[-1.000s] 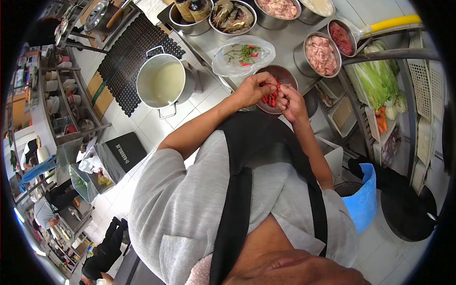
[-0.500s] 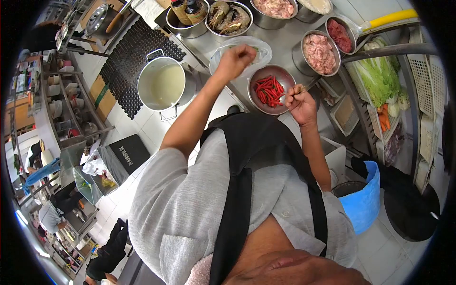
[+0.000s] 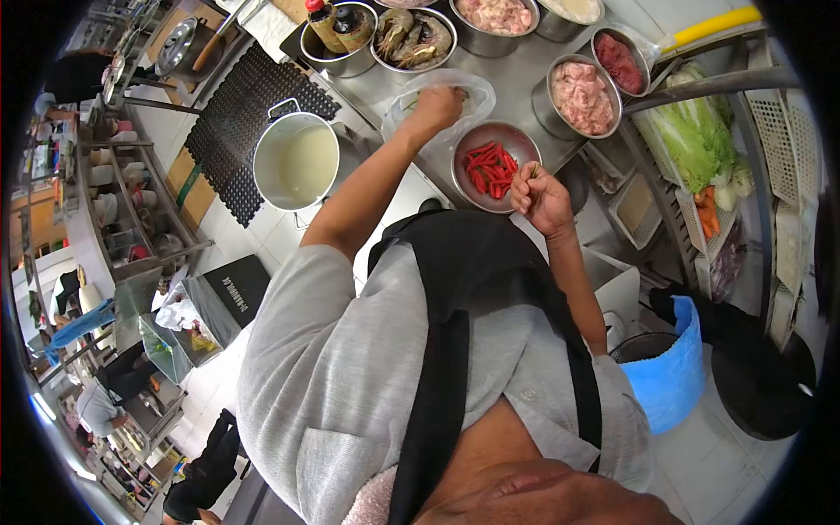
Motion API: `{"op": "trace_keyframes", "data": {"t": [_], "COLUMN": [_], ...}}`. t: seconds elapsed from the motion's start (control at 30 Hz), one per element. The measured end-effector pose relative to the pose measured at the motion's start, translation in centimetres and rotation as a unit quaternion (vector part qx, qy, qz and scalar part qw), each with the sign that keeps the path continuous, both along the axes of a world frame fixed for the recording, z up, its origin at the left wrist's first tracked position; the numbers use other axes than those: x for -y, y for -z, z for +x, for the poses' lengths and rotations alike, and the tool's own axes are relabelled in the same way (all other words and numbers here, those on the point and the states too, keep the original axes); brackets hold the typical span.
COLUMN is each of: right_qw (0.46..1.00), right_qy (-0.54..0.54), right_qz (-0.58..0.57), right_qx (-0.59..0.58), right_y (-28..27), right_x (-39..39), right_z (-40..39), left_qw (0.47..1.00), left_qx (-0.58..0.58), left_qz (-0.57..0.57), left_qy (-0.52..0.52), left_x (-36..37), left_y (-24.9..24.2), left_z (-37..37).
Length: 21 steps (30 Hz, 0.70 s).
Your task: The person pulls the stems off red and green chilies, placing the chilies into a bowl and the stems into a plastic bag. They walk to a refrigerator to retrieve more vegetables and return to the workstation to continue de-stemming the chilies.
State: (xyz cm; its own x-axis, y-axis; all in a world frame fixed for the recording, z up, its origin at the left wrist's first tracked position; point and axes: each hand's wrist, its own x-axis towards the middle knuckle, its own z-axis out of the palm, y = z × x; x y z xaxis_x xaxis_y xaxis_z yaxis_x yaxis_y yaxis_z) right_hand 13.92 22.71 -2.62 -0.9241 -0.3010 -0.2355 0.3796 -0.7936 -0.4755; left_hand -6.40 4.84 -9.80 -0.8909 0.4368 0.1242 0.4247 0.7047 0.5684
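Observation:
My left hand (image 3: 437,111) is inside the mouth of a clear plastic bag (image 3: 479,98) on the steel counter, its fingers curled together. Bits of green show in the bag. Close by on the right, a steel bowl (image 3: 459,175) holds several red chillies (image 3: 491,166). My right hand (image 3: 544,200) is at the bowl's right rim, palm turned up. Its thumb and fingers are pinched around something small and greenish, too small to name.
Along the counter's back stand steel bowls with bottles (image 3: 352,26), prawns (image 3: 411,41) and raw meat (image 3: 580,98). Left of me, a large pot (image 3: 260,166) of pale liquid stands beside a black mat (image 3: 241,122). To the right are crates with leafy vegetables (image 3: 700,149).
My left hand has come down from above the plastic bag into its mouth. My right hand, still pinched, has shifted slightly left and down beside the chilli bowl.

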Motion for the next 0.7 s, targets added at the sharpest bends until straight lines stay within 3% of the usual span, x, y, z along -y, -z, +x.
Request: {"op": "trace_keyframes", "data": {"t": [0.03,0.07,0.1,0.13,0.17,0.23,0.27,0.33,0.43,0.47,0.5,0.57,0.7], "right_qw": [1.0,0.998,0.998,0.995,0.989,0.988,0.984,0.982,0.975,0.975,0.964,0.95,0.934], "right_qy": [0.005,0.009,0.008,0.004,-0.001,-0.005,0.015,0.021,0.073,0.067,0.059,0.047,0.077], "right_qz": [0.022,0.044,0.041,0.094,0.146,0.15,0.175,0.187,0.209,0.21,0.26,0.309,0.343], "right_qx": [0.019,0.038,0.038,0.037,0.037,0.035,0.018,0.003,-0.008,-0.009,0.003,0.014,0.055], "right_y": [-0.3,-0.5,-0.8,-1.1,-1.2,-0.8,-1.4,-1.8,-1.5,-1.2,-0.8,0.1,1.1], "right_x": [0.2,0.4,0.8,1.3,1.8,2.8,3.8,4.8,5.9,5.8,5.3,4.8,3.9], "right_z": [-0.1,-0.3,-0.7,-1.2,-1.7,-2.9,-3.5,-4.5,-5.0,-5.0,-4.7,-4.1,-3.1], "left_qw": [0.992,0.992,0.978,0.958,0.958,0.874,0.873,0.797,0.802,0.839,0.839,0.913,0.93], "left_qx": [0.064,0.065,0.103,0.14,0.14,0.293,0.295,0.38,0.391,0.339,0.337,0.236,0.201], "left_qz": [0.109,0.106,0.177,0.247,0.246,0.383,0.383,0.469,0.452,0.425,0.428,0.333,0.301], "left_qy": [-0.007,-0.008,-0.029,-0.05,-0.05,-0.06,-0.06,-0.026,-0.002,0.02,0.016,0.012,0.057], "left_x": [0.9,1.8,2.8,3.6,4.1,4.8,4.8,4.3,3.0,2.7,2.3,1.8,1.2], "left_y": [-1.6,-2.5,-3.3,-4.1,-5.3,-7.5,-8.2,-9.2,-8.4,-8.3,-8.1,-8.1,-7.6], "left_z": [0.4,1.0,1.5,2.0,2.8,4.8,5.9,8.0,10.4,11.0,11.6,12.7,13.3]}}
